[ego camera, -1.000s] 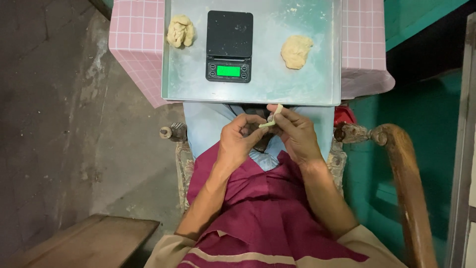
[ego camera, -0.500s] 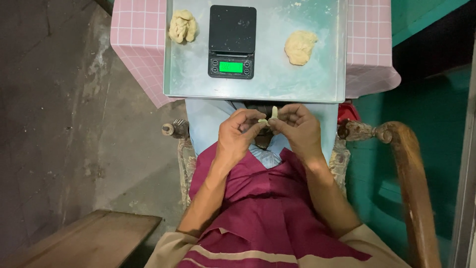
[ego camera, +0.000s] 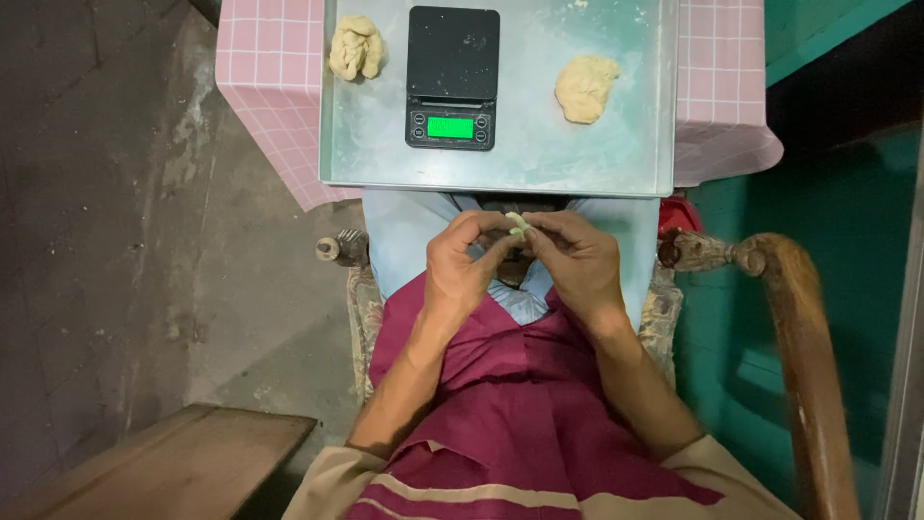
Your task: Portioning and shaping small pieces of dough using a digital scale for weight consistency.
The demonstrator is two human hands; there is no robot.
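Note:
Over my lap, my left hand (ego camera: 464,272) and my right hand (ego camera: 576,260) meet fingertip to fingertip, both pinching a small pale piece of dough (ego camera: 518,225). Beyond them a metal tray (ego camera: 626,154) lies on a table. A black digital scale (ego camera: 452,79) with a lit green display stands at the tray's middle. A twisted dough piece (ego camera: 355,47) rests at the tray's left, and a rough dough lump (ego camera: 584,88) at its right.
A pink checked tablecloth (ego camera: 269,87) hangs under the tray. I sit in a wooden chair with a curved armrest (ego camera: 799,327) on my right. A wooden bench (ego camera: 173,467) stands at lower left on the concrete floor. A green wall is to the right.
The small dough piece has been worked between my fingers, and both hands have closed in more tightly around it. The view has shifted slightly.

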